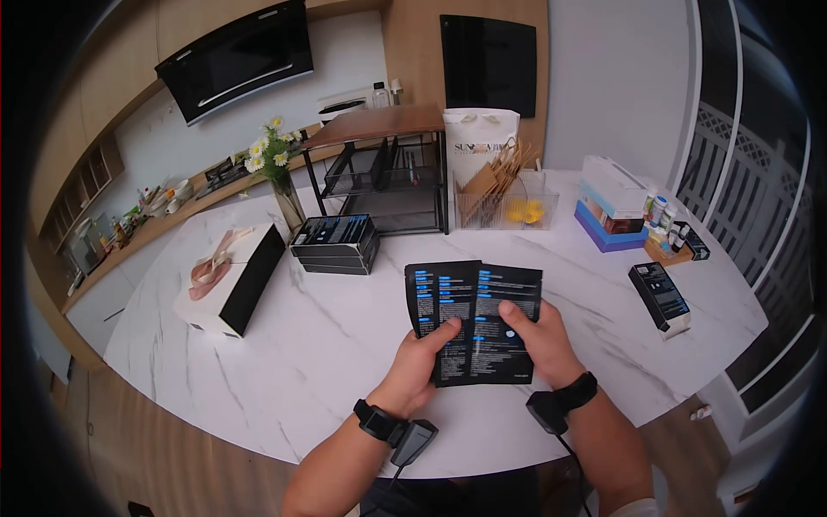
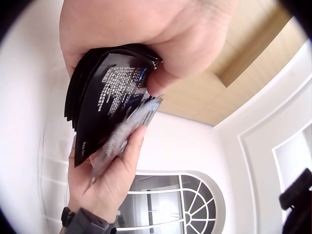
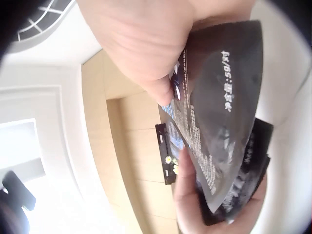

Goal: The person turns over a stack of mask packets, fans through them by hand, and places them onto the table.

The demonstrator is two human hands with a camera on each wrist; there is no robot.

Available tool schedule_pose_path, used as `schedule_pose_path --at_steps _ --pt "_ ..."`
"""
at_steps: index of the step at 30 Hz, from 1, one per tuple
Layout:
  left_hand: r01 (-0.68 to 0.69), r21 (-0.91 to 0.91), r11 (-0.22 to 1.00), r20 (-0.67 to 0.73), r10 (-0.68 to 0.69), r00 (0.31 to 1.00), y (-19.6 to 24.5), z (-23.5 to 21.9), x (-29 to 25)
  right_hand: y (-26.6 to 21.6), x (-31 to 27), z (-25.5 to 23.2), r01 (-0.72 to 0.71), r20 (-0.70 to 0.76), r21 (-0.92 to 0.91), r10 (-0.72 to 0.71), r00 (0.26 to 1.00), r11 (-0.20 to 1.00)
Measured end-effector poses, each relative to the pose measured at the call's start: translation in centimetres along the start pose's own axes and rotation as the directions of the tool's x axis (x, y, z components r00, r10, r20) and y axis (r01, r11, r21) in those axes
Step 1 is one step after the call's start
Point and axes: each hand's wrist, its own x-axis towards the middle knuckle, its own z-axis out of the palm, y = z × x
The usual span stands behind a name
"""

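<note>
"So, where are the black packets?"

"Over the table (image 1: pixel 345 345), between two hands. A thin pile of packets (image 1: pixel 457 295) is held by the left hand (image 1: pixel 413 366). At least one flat packet (image 1: pixel 510 366) is held by the right hand (image 1: pixel 549 342)."

"How are they gripped?"

"The pile is pinched, with the thumb laid on its face and the fingers bent behind. The other packet is pinched by its right side, with the thumb on its face too."

"Which way are they turned?"

"The long sides are pointed away from the body, side by side. In the head view the inner edges are seen to meet, but whether they touch cannot be told."

"What is set past them?"

"A stack of black boxes (image 1: pixel 332 256) is set ahead and to the left, nearer to the left hand. One black box (image 1: pixel 659 297) is set off to the right, nearer to the right hand."

"What can be said of how they look?"

"The packets are smooth, shiny and bendy, with white and blue print. The boxes are shaped with straight edges. The white table top is marked with gray lines, like stone."
</note>
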Motion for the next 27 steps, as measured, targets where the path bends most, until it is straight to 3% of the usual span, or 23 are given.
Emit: schedule_pose_path --at_steps 1,4,7,10,27 --pt "0.013 0.0 1.0 0.016 -0.013 1.0 0.0 0.3 -0.1 0.5 0.0 0.1 0.027 -0.015 -0.101 -0.029 0.999 0.994" --pt "0.079 0.019 0.997 0.061 -0.08 0.995 -0.4 0.5 -0.1 0.7 -0.4 0.8 -0.052 -0.005 0.006 0.052 0.999 0.999" --pt "0.085 -0.019 0.996 0.083 -0.083 0.993 -0.5 0.7 0.0 0.7 -0.1 0.4 0.013 -0.023 -0.142 -0.016 1.0 0.99" --pt "0.104 -0.004 0.995 0.087 -0.103 0.991 -0.9 0.4 0.0 1.0 0.0 0.3 0.0 -0.057 -0.13 -0.007 0.998 0.992" --pt "0.059 -0.037 0.998 0.065 -0.056 0.996 -1.4 0.1 0.6 0.9 0.1 0.5 0.07 -0.139 -0.191 -0.097 0.985 0.979"
